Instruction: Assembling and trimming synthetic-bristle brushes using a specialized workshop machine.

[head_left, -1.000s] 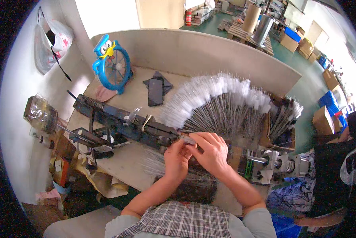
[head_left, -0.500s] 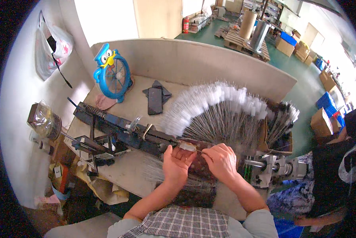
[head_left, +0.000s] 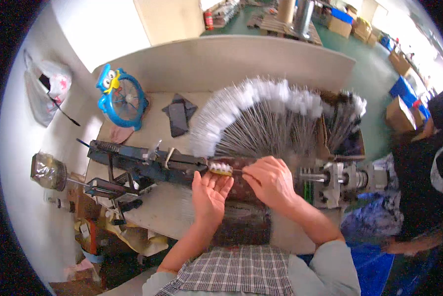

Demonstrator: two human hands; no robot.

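Observation:
My left hand [head_left: 210,192] is palm up, with its thumb apart and its fingers stretched out. Just above its fingertips is a small piece with white tufts and a yellowish lower edge [head_left: 220,169]; whether the fingers touch it is unclear. A thin wire stem [head_left: 238,170] runs from this piece to my right hand [head_left: 270,180], whose thumb and forefinger are pinched on it. Behind both hands, many white-bristled wire brushes [head_left: 253,121] spread in a fan, bristle ends pointing away. A long dark metal machine bar [head_left: 174,167] reaches from the left up to the tufted piece.
On the right stands a metal spindle unit [head_left: 337,180]; a cardboard box [head_left: 325,130] holds darker brushes behind it. A phone [head_left: 178,120] and a blue cartoon-bird fan [head_left: 125,98] lie toward the back left. A low panel [head_left: 241,61] borders the table. Another person's arm [head_left: 418,241] shows at right.
The view has shifted, so the table sits higher and more to the left. The tufted piece has turned, its white tufts now showing above the yellowish edge. My right hand keeps its pinch.

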